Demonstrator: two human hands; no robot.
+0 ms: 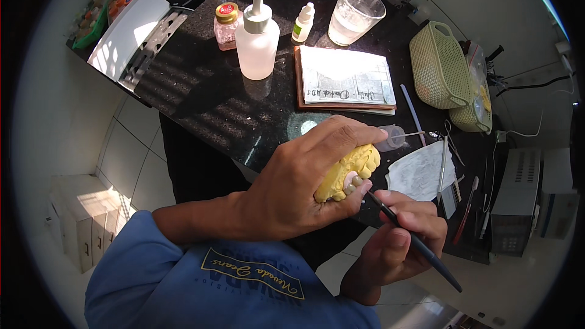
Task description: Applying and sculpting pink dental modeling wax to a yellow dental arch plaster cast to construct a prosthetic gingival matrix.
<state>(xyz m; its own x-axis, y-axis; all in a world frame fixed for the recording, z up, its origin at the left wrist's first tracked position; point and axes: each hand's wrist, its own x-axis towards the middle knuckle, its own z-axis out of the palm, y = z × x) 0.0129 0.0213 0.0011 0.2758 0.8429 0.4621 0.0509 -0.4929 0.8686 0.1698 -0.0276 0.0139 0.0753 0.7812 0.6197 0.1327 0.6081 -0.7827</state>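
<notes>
Gripped by the left hand, a yellow dental cast is held between the index finger, stretched along its far edge, and the thumb along its near edge. With its tip beside that thumb, a dark slim tool is pinched by the right hand; beyond, a translucent bottle is stood on the black table.

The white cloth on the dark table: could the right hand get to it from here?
Probably yes: the cloth lies just beyond the right hand, and nothing stands between them. The hand grips a slim dark tool, though, so it may need to put that down first.
</notes>
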